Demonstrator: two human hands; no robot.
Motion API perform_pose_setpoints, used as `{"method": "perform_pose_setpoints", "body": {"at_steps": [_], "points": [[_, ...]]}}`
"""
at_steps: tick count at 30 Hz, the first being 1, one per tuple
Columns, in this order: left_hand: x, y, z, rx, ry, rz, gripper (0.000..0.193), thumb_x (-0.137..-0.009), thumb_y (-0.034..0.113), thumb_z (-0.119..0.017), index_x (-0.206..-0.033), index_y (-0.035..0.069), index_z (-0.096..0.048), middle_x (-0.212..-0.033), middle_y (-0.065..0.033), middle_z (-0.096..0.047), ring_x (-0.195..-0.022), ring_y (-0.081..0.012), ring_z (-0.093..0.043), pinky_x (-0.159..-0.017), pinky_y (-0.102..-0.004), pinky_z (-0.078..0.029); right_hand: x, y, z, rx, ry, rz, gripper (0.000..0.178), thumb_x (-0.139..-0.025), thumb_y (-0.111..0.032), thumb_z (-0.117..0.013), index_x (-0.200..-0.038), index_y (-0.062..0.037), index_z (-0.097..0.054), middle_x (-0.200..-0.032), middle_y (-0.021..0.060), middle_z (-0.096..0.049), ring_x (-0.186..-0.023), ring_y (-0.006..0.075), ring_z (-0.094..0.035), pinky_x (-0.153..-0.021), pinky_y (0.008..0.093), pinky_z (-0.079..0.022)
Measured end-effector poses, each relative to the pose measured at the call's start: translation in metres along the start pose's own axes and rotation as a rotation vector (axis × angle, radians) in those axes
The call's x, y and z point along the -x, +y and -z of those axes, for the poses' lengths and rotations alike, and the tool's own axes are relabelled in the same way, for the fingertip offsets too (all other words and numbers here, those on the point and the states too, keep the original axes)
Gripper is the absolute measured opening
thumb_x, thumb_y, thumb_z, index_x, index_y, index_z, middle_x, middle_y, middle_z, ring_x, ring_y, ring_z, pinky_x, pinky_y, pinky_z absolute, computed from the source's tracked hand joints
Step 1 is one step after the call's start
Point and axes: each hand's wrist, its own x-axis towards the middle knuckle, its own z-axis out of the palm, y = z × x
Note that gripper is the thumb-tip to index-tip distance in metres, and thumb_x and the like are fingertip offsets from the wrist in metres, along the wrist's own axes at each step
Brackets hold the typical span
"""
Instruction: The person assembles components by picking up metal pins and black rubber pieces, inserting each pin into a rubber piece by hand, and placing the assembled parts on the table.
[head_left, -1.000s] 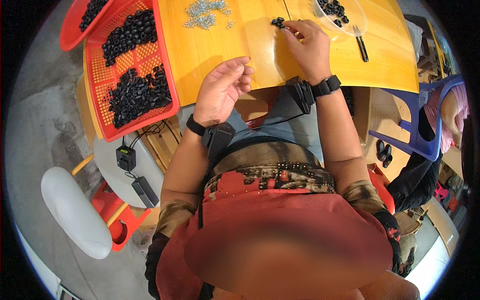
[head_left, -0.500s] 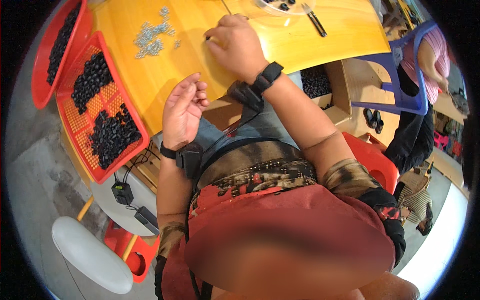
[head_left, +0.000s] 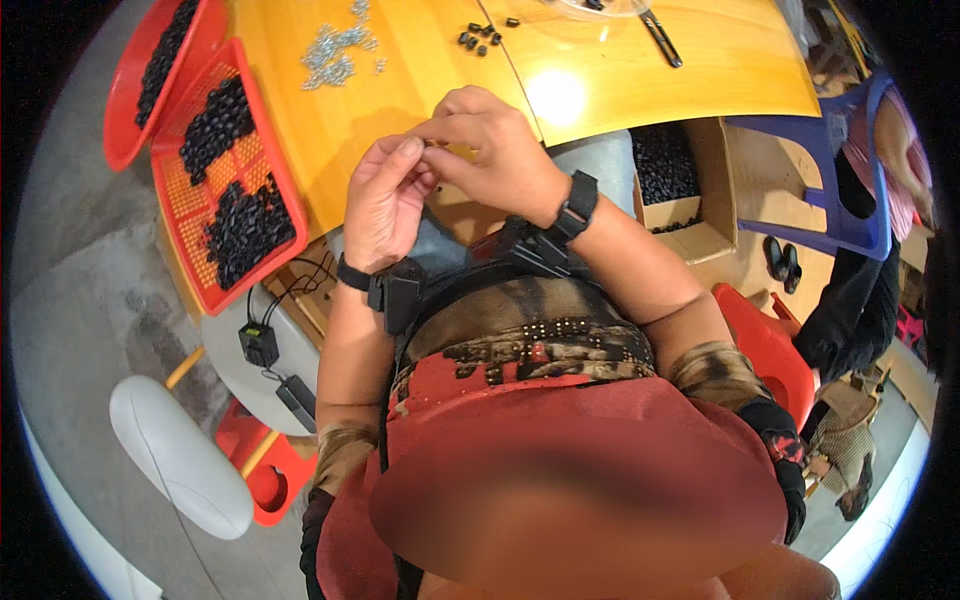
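Observation:
My left hand (head_left: 388, 198) and my right hand (head_left: 500, 152) meet at their fingertips above the near edge of the yellow table. Both are closed in a pinch. Whatever lies between the fingers is mostly hidden and too small to name. Beyond them on the tabletop lie several small black parts (head_left: 482, 38). A scattered heap of small silvery pieces (head_left: 332, 62), which look like screws, is farther left. Black straps circle both wrists.
At the left stands a red basket (head_left: 296, 222) with two heaps of black parts, beside a red tub (head_left: 121, 140) of more. Black-handled snips (head_left: 662, 42) lie near a clear bowl (head_left: 605, 12). An open carton (head_left: 718, 190) is below the table; another person sits at right.
My right hand has come back from the tabletop to meet my left hand, whose fingers have closed. Several black parts on the table now show. The whole view has shifted slightly.

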Motion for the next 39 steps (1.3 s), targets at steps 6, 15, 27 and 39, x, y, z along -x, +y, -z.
{"method": "perform_pose_setpoints", "body": {"at_steps": [6, 15, 27, 39], "points": [[0.005, 0.002, -0.005, 0.088, 0.019, 0.01, 0.015, -0.083, 0.009, -0.056, -0.096, 0.004, -0.056, -0.084, -0.0026, -0.059, -0.074, -0.01, -0.054, -0.068, -0.0233, -0.044, 0.008, 0.005, -0.009, -0.489, -0.026, -0.339, 0.015, -0.074, -0.004, -0.063, -0.089, -0.0027, -0.064, -0.073, 0.0031, -0.058, -0.067, 0.0101, -0.054, -0.06, 0.0227, -0.044], [0.006, 0.001, 0.007, 0.205, -0.072, 0.005, 0.017, -0.083, 0.007, -0.054, -0.099, 0.002, -0.055, -0.088, -0.0077, -0.06, -0.074, -0.0119, -0.056, -0.067, -0.0243, -0.047, -0.001, -0.002, 0.001, -0.337, -0.007, -0.274, 0.011, -0.073, -0.006, -0.064, -0.084, -0.0023, -0.065, -0.07, 0.0033, -0.054, -0.061, 0.0086, -0.052, -0.057, 0.0209, -0.043], [0.002, 0.011, 0.013, 0.12, -0.109, -0.07, 0.028, -0.081, -0.001, -0.055, -0.108, 0.003, -0.049, -0.096, -0.0148, -0.06, -0.083, -0.0175, -0.058, -0.075, -0.0288, -0.049, 0.002, 0.012, -0.01, -0.446, -0.03, -0.309, 0.017, -0.076, -0.009, -0.065, -0.092, -0.0031, -0.065, -0.075, -0.0002, -0.055, -0.067, 0.0047, -0.053, -0.061, 0.0182, -0.044], [-0.001, 0.007, 0.014, 0.119, -0.14, -0.051, 0.026, -0.082, 0.0, -0.055, -0.108, 0.002, -0.05, -0.092, -0.0109, -0.059, -0.081, -0.0163, -0.058, -0.074, -0.0278, -0.049, 0.003, 0.019, -0.005, -0.398, -0.11, -0.142, 0.018, -0.079, -0.008, -0.061, -0.096, -0.0044, -0.064, -0.077, 0.0009, -0.056, -0.066, 0.0065, -0.053, -0.06, 0.0196, -0.044]]}}
